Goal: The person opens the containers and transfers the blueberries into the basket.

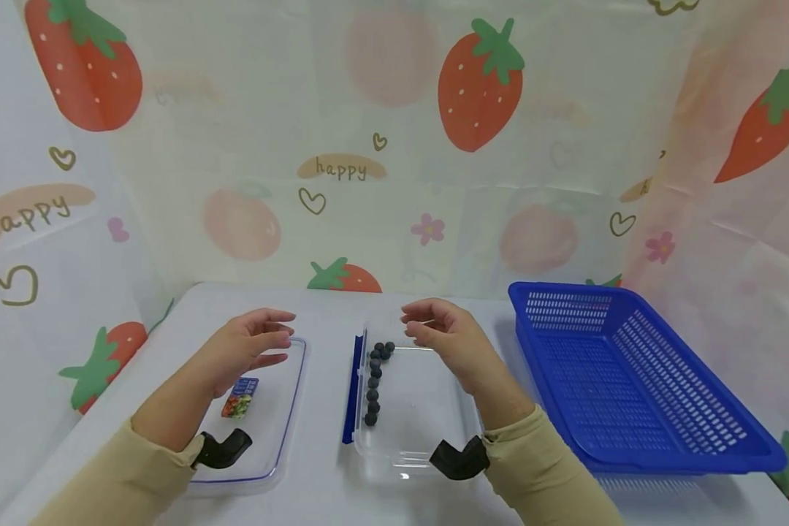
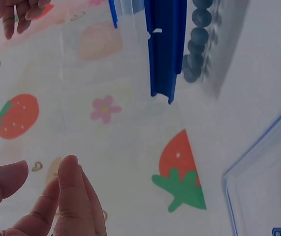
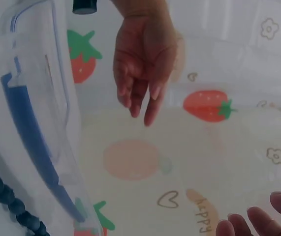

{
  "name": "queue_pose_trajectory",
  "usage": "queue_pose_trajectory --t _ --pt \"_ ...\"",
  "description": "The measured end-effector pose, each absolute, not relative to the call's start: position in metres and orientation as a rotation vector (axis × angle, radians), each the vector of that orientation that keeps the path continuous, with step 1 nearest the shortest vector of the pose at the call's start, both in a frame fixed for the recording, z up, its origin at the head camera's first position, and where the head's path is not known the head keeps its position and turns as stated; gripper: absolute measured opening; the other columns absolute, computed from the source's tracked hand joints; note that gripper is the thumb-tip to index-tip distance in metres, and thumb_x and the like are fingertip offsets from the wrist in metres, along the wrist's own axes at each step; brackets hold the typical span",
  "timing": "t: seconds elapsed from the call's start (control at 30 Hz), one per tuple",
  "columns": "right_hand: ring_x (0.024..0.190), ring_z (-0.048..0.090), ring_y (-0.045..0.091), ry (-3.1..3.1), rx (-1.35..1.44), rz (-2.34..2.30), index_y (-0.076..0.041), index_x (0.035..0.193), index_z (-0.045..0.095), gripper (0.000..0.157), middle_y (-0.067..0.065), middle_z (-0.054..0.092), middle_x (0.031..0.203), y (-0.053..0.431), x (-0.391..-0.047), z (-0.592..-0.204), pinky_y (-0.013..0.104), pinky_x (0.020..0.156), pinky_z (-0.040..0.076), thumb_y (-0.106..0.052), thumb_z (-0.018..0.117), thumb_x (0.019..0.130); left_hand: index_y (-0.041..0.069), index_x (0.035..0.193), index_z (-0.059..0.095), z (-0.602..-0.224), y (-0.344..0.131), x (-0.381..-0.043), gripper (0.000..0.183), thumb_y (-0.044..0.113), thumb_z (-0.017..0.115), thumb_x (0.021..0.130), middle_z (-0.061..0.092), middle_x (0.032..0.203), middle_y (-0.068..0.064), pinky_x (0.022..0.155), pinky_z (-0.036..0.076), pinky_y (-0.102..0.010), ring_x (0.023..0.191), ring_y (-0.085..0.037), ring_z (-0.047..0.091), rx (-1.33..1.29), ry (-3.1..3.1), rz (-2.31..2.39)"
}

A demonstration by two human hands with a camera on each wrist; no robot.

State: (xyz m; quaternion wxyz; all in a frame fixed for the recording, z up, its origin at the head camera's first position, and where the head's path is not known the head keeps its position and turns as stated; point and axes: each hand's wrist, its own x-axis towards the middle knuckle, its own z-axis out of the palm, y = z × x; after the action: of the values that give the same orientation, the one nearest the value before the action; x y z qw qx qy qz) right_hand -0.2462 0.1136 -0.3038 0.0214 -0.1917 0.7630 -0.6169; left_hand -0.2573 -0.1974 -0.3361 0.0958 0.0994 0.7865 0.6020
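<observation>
My left hand (image 1: 237,351) hovers over a clear lid (image 1: 288,416) with a blue rim, its fingers loosely bent and holding nothing. On that lid a small printed label (image 1: 239,398) lies partly behind the wrist. My right hand (image 1: 456,347) is raised above the far right part of a clear plastic box (image 1: 421,409), fingers relaxed, nothing between them. A row of several small dark blue balls (image 1: 372,395), resembling blueberries, runs along the box's left side. A blue clip flap (image 1: 351,394) sticks out on that side. The left wrist view also shows the balls (image 2: 199,36) through the box wall.
A large blue plastic basket (image 1: 644,387) with slotted walls stands to the right of the box. The white table (image 1: 322,497) ends at a backdrop (image 1: 263,131) printed with strawberries and hearts.
</observation>
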Motion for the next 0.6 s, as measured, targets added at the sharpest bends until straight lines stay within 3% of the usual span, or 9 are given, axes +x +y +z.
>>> queue_pose_trajectory --t 0.17,0.47,0.6 --pt "0.097 0.058 0.024 2.426 -0.542 -1.867 -0.003 0.114 0.057 0.026 0.013 0.059 0.110 0.130 -0.254 -0.307 0.035 0.088 0.049 -0.013 0.056 0.090 0.002 0.133 0.040 -0.343 -0.175 -0.260 0.045 0.016 0.055 0.092 0.045 0.122 -0.020 0.092 0.046 -0.039 0.107 -0.027 0.053 0.285 2.292 1.792" --pt "0.094 0.058 0.024 2.447 -0.552 -1.823 0.000 0.113 0.056 0.026 0.015 0.059 0.109 0.144 -0.255 -0.314 0.044 0.091 0.046 -0.012 0.056 0.091 0.007 0.130 0.045 -0.365 -0.134 -0.264 0.042 0.010 0.057 0.090 0.049 0.118 -0.019 0.088 0.049 -0.039 0.104 -0.028 0.055 0.182 2.233 1.763" --pt "0.094 0.058 0.023 2.455 -0.539 -1.809 0.001 0.114 0.056 0.026 0.015 0.059 0.109 0.146 -0.255 -0.314 0.040 0.090 0.047 -0.012 0.055 0.091 0.008 0.129 0.046 -0.374 -0.121 -0.263 0.046 0.013 0.063 0.086 0.053 0.109 -0.015 0.084 0.051 -0.038 0.101 -0.027 0.058 0.105 2.219 1.758"
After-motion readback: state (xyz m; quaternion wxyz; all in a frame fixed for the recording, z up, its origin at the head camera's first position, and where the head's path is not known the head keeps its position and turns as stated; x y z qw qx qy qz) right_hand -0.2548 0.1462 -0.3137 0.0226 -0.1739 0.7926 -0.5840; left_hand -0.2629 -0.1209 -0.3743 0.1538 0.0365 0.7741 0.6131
